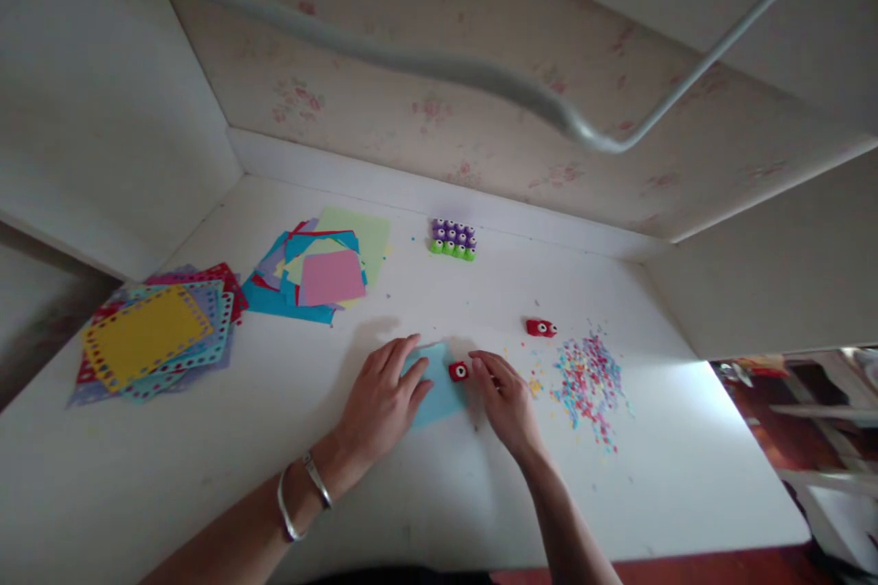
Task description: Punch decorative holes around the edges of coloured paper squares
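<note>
A light blue sheet of paper (439, 393) lies on the white table between my hands. My left hand (388, 393) rests on its left part, fingers apart, with nothing held. Over the sheet's right edge is a small red block with a white eye-like circle (458, 371). My right hand (504, 393) is beside this block, its fingers curled together at the block's right end; the fingertips are partly hidden. Another red piece with two eye-like circles (541, 328) lies further right on the table.
Punched coloured sheets (147, 334) lie at the far left, beside a stack of plain coloured paper (333, 277). Purple and green eyed pieces (453, 239) stand near the wall. Coloured confetti (591, 384) is scattered at right. A blurred pale bar (384, 55) crosses the upper view.
</note>
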Motion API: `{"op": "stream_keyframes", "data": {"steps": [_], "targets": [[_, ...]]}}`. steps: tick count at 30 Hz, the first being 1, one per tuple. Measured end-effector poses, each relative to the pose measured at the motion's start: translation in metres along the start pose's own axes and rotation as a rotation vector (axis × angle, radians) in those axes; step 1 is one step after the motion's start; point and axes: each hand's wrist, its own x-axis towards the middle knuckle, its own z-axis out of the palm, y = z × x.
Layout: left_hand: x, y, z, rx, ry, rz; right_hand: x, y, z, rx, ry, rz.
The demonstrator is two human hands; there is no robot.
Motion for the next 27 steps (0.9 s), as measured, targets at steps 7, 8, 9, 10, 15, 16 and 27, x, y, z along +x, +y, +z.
{"op": "stream_keyframes", "data": {"steps": [7,8,9,10,15,16,27], "targets": [[-0.011,0.003,0.004,-0.036,-0.091,0.045,0.009,-0.002,0.000,0.003,-0.167,-0.023],[-0.012,0.003,0.005,-0.054,-0.102,0.046,0.009,-0.003,0.001,0.010,-0.167,-0.013],[-0.013,0.004,0.005,-0.068,-0.113,0.045,0.009,-0.003,0.002,0.015,-0.165,0.000],[-0.013,0.004,0.004,-0.080,-0.124,0.043,0.009,-0.003,0.002,0.018,-0.165,0.010],[-0.011,0.004,0.000,-0.134,-0.140,0.031,0.009,-0.002,0.002,0.018,-0.166,0.039],[-0.011,0.004,0.000,-0.140,-0.141,0.029,0.009,-0.001,0.002,0.018,-0.170,0.045],[-0.012,0.003,0.003,-0.166,-0.135,0.013,0.008,-0.002,0.003,0.037,-0.177,0.100]]}}
